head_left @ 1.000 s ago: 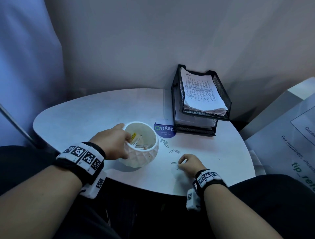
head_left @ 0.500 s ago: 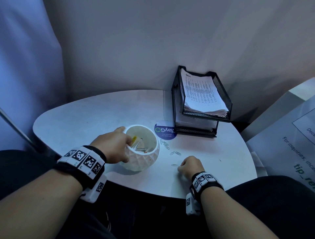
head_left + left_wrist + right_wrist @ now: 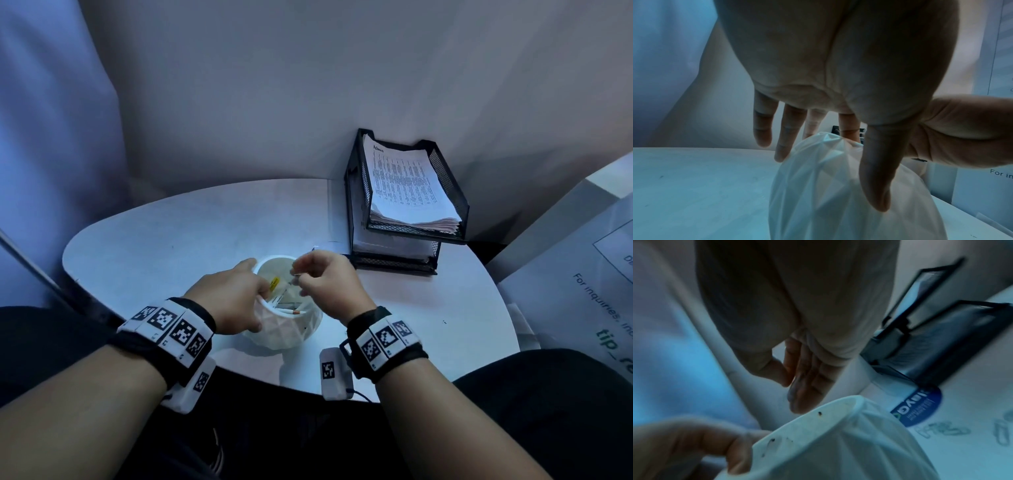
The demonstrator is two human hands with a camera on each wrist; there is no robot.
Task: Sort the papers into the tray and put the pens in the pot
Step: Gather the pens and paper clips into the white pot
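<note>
A white faceted pot (image 3: pixel 291 334) stands near the front of the round white table (image 3: pixel 171 240). My left hand (image 3: pixel 260 308) grips the pot's left rim, thumb outside on the facets (image 3: pixel 877 186). A white pen with an orange tip (image 3: pixel 289 311) and a yellow-labelled item (image 3: pixel 274 284) lie inside. Just above the pot's mouth my right hand (image 3: pixel 298 277) hovers, thumb and fingers pinched on something small that looks like a paper clip. The black mesh tray (image 3: pixel 452 192) at the back right holds a stack of printed papers (image 3: pixel 404 185).
A round blue sticker (image 3: pixel 920 405) sits on the table between pot and tray, with loose paper clips (image 3: pixel 941 430) beside it. A large printed sheet (image 3: pixel 582 291) hangs at the right. The table's front edge runs just under my wrists.
My right hand has lifted off the table by the paper clips and moved left to above the pot. My left hand has kept hold of the pot's rim.
</note>
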